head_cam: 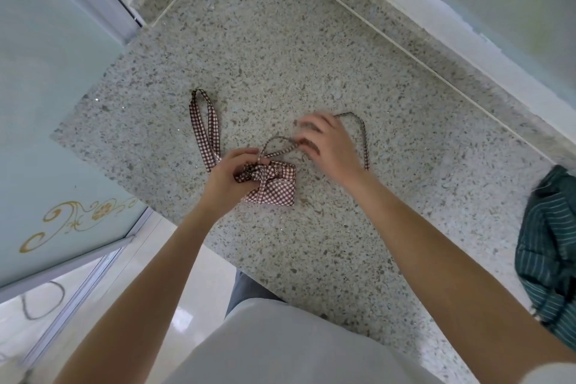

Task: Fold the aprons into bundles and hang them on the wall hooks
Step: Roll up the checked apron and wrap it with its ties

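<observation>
Speckled stone counter [311, 40] carries work. Green striped apron [548, 246] heaped at right edge, unfolded. Checked apron bundle [274, 187] at counter centre, neck loop [205, 125] lying flat behind. Left hand [230, 174] pinches bundle top; right hand [327, 143], blurred, grips thin tie [280, 151]. Risk: slack tie or released pinch, bundle unrolls.

Place: home, likely kitchen or utility corner
Surface: speckled stone tabletop [280, 40] set against a wall
Door: frosted glass sliding door [46, 103] with gold scrollwork
Floor: glossy pale floor tiles [149, 265]
Textiles: checked apron [274, 187], green striped apron [548, 252]
</observation>
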A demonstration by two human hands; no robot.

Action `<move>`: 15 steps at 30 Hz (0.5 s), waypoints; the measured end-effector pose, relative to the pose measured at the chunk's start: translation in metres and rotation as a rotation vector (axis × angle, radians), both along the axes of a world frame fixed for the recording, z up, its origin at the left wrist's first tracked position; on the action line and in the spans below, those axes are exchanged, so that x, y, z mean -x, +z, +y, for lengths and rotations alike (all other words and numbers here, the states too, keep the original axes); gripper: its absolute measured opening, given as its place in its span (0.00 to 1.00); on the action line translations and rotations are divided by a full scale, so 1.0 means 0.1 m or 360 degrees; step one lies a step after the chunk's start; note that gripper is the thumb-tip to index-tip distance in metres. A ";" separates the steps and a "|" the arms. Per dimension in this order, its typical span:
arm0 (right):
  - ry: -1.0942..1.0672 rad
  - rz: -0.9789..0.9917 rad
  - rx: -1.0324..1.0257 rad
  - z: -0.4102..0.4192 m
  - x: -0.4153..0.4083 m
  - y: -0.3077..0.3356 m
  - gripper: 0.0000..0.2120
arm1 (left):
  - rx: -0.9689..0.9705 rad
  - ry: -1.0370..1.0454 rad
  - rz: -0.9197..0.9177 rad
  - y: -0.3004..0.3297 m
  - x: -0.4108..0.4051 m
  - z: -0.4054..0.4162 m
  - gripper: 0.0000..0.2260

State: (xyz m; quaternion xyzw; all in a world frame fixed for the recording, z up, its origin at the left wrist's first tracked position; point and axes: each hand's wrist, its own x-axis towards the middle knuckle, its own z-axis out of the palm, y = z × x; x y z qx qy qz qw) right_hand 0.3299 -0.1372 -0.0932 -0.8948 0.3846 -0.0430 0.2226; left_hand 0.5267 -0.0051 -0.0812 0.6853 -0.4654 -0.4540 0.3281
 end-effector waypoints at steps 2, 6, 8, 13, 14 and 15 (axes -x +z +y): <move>-0.0058 -0.0094 0.0029 0.11 0.10 0.00 0.08 | -0.0067 0.0258 0.0317 0.06 0.01 -0.02 0.22; -0.0010 -0.0056 -0.0027 0.41 0.14 0.02 0.07 | -0.0122 0.0839 0.1237 0.18 0.06 -0.13 0.19; 0.0067 -0.0013 -0.0148 0.58 0.14 0.06 0.08 | -0.0166 0.1074 0.1407 0.21 0.09 -0.21 0.18; 0.0010 -0.0146 -0.0265 0.77 0.18 0.39 0.01 | -0.0051 0.0843 0.0408 0.11 0.09 -0.26 0.17; -0.0015 -0.0155 -0.0262 0.75 0.16 0.47 0.01 | -0.0016 0.0697 0.0181 0.10 0.10 -0.25 0.17; -0.0052 -0.0189 -0.0299 0.70 0.14 0.56 0.02 | 0.0005 0.0569 0.0048 0.10 0.11 -0.24 0.17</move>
